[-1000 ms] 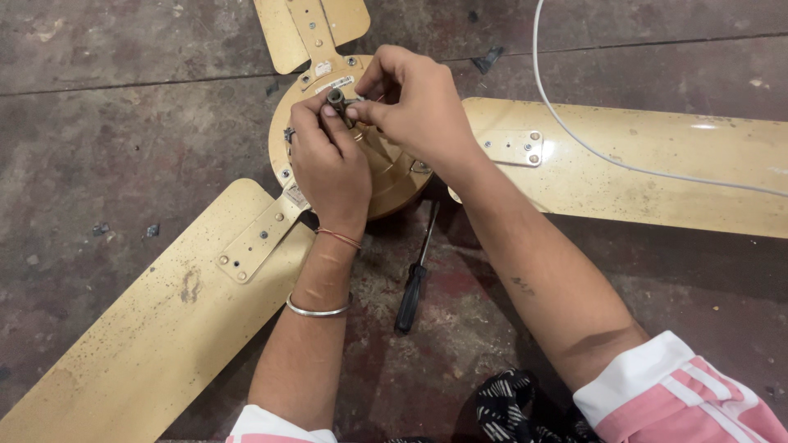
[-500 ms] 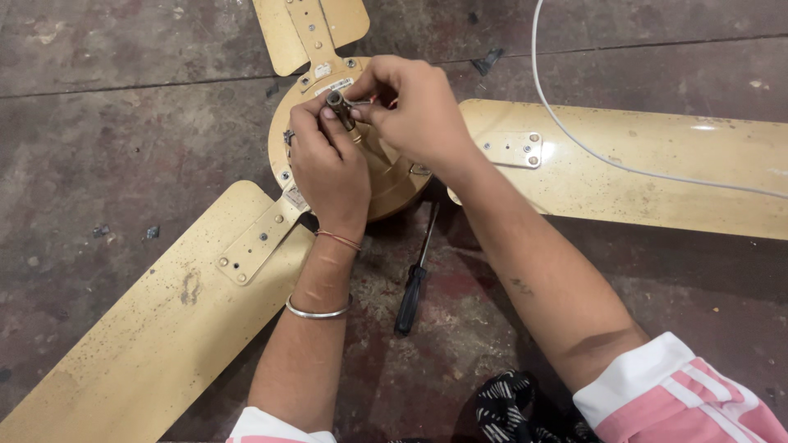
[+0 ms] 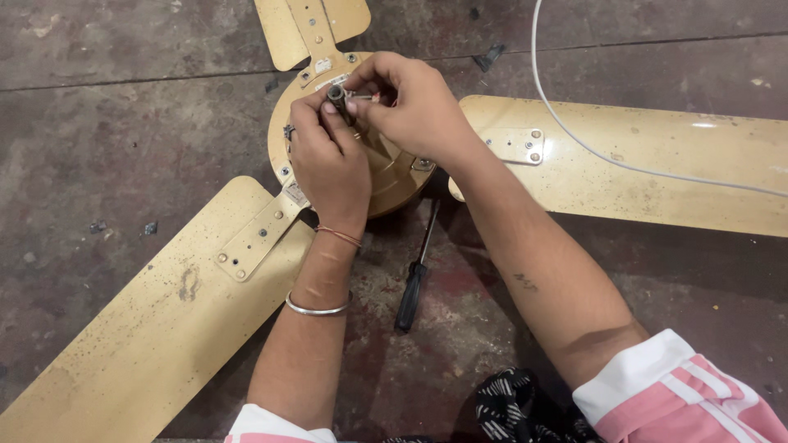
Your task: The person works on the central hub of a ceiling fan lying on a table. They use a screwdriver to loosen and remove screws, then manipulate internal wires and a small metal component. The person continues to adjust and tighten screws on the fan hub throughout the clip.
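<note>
A cream ceiling fan lies on the floor, its round motor housing [image 3: 392,176] under both my hands. My left hand [image 3: 328,160] pinches the short dark shaft [image 3: 336,96] that stands up from the housing's middle. My right hand [image 3: 410,102] meets it from the right, fingertips closed on a small metal piece with reddish wire ends [image 3: 371,97] right beside the shaft. Three blades spread out: one to the lower left [image 3: 148,328], one to the right [image 3: 640,168], one at the top [image 3: 308,25].
A black-handled screwdriver [image 3: 412,287] lies on the floor between my forearms, just below the housing. A white cable [image 3: 591,148] runs from the top edge across the right blade. Small dark scraps [image 3: 490,57] dot the stained concrete floor. A patterned dark cloth [image 3: 517,410] sits at the bottom.
Both hands stay at the shaft; the fingers have shifted only slightly around it. The fan and screwdriver have not moved.
</note>
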